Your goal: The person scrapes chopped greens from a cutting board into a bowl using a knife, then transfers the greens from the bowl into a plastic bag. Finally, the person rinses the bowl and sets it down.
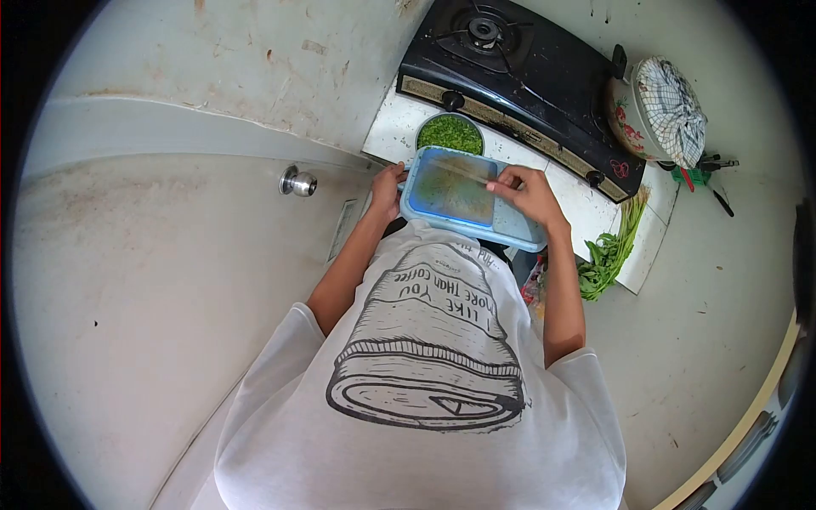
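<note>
A blue cutting board point(455, 200) lies in front of my body, set within a lighter blue tray point(518, 228). Its surface is worn and stained, with greenish smears. My left hand point(388, 189) grips the left edge of the tray, fingers wrapped round it. Over the board's right side, my right hand point(525, 197) is closed on what looks like a knife point(463, 172), its thin blade pointing left across the board. Just behind the board stands a round bowl point(450, 134) full of finely chopped greens.
A black gas stove point(518, 85) stands behind on a white tiled counter point(395, 127). To its right sits a flowered pot point(633, 119) topped with a checked cloth point(671, 106). Leafy stems point(616, 251) lie at the counter's right end. At left is a door knob point(297, 182).
</note>
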Demonstrator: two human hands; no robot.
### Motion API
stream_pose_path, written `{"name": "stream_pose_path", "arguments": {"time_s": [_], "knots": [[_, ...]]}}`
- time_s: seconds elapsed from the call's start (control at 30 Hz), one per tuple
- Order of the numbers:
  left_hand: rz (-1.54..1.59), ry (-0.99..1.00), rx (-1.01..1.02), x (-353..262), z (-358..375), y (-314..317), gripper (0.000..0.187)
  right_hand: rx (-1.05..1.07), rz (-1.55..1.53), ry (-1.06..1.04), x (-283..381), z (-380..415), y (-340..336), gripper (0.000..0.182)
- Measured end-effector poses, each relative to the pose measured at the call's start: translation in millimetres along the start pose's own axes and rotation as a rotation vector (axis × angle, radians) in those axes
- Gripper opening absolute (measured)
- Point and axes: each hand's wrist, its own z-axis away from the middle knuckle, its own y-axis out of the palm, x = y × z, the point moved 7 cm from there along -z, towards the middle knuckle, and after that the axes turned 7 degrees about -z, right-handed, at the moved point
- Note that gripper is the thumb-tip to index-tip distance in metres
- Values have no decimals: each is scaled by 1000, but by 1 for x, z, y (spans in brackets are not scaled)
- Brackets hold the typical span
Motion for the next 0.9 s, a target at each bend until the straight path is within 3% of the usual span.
{"name": "stream_pose_path", "arguments": {"time_s": [0.13, 0.23, 0.33, 0.43, 0.53, 0.63, 0.83, 0.9], "knots": [[5, 3, 12, -1, 4, 3, 28, 282, -40, -27, 7, 6, 21, 30], [19, -18, 12, -3, 10, 7, 24, 271, -45, -22, 10, -4, 29, 31], [26, -15, 27, -4, 12, 9, 22, 5, 154, -60, 3, -22, 19, 32], [39, -19, 9, -6, 14, 10, 22, -90, 139, -104, 9, -24, 15, 35], [34, -32, 16, -10, 20, 12, 20, 213, -71, -16, 21, -10, 26, 36], [29, -24, 11, -11, 21, 13, 19, 275, -17, -14, 6, -9, 31, 38], [9, -24, -2, -13, 25, 16, 18, -69, 195, 88, -15, -35, 8, 42], [1, -26, -1, -14, 26, 17, 19, -97, 119, 47, -3, -30, 7, 44]]}}
